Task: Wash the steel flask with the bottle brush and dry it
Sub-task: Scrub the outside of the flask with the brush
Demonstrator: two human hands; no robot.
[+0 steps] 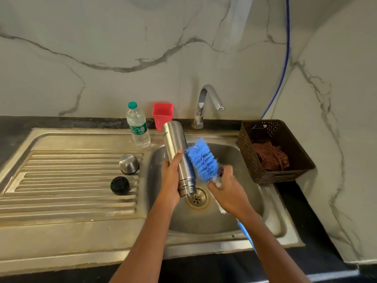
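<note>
Holding the steel flask [179,158] upside down over the sink [271,219], the person is keeping its open mouth just above the drain [197,198]. The left hand [171,180] is wrapping its grip around the lower body of the flask, thumb lying along the metal. The right hand [228,190] is clenching its grip on the bottle brush [203,158] just below the bristles, and the blue head is pressing against the side of the flask. The blue handle is sticking out under the wrist.

I judge the step in hand is scrubbing the outside wall. To do it well, the brush should be travelling along the whole length, and the left hand should be turning the flask so no strip is missed. The threads near the mouth need extra care. No water is running from the tap [206,103].

On the draining surface [61,180] the steel cap [129,163] and the black lid [120,185] are lying apart. The brown basket [302,164] is holding a checked cloth [270,156], probably for drying. The plastic bottle [138,127] is holding some water. What is inside the red cup [162,116], I cannot tell.
</note>
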